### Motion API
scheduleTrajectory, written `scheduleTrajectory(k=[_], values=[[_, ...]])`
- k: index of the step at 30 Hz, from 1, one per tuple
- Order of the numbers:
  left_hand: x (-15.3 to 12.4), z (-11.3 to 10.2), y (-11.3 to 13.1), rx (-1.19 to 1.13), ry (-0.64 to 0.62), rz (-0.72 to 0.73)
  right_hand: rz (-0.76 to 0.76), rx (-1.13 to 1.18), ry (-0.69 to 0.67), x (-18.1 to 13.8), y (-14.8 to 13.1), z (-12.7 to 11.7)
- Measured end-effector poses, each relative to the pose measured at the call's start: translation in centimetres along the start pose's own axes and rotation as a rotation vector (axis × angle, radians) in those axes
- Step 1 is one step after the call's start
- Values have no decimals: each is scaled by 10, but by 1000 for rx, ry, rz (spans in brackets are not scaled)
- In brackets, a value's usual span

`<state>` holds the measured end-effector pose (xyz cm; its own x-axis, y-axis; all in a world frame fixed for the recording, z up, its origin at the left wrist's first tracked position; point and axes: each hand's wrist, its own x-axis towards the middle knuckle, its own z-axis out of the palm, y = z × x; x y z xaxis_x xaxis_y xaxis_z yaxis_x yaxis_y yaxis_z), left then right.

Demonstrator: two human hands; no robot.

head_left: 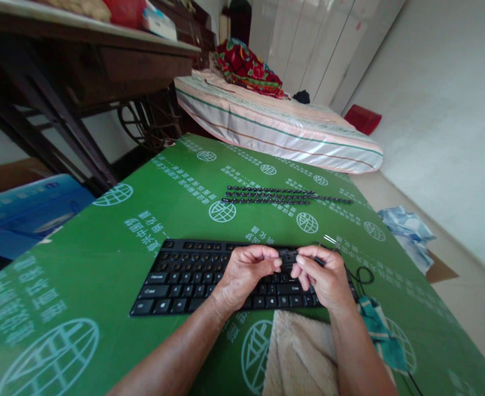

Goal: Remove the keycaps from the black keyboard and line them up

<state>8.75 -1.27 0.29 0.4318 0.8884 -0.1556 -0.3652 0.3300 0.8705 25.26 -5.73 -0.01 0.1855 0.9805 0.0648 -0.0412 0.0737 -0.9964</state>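
A black keyboard (203, 275) lies on the green table, many of its upper-row keys stripped of their caps. Above its right part, my left hand (246, 272) pinches a small black keycap (287, 257) between thumb and finger. The fingertips of my right hand (323, 272) close on the keycap's other side. A keycap puller with thin bright wire prongs (330, 240) sticks out from my right hand; its handle is mostly hidden by the fingers. Farther back, loose black keycaps (267, 196) lie lined up in several rows.
A beige cloth (300, 352) lies in front of the keyboard, with a green checked cloth (380, 333) and black cable (364, 275) at its right. Behind the green table (176, 181) stands a bed (275, 124); a sewing-machine table (143, 63) is at left, a blue box (36, 212) below it.
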Motion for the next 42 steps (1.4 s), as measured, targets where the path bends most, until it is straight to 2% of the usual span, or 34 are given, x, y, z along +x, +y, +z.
scheduleTrajectory(k=[8, 17, 34, 42], values=[[-1, 2, 2, 0, 18, -20, 9, 23, -4, 0, 1, -1], [1, -1, -3, 52, 15, -25, -11, -57, -13, -1, 1, -3], [2, -5, -12, 185, -37, 6, -164, -545, -125, -2, -15, -7], [0, -3, -12, 236, -9, 30, -175, -606, -115, -1, -16, -7]])
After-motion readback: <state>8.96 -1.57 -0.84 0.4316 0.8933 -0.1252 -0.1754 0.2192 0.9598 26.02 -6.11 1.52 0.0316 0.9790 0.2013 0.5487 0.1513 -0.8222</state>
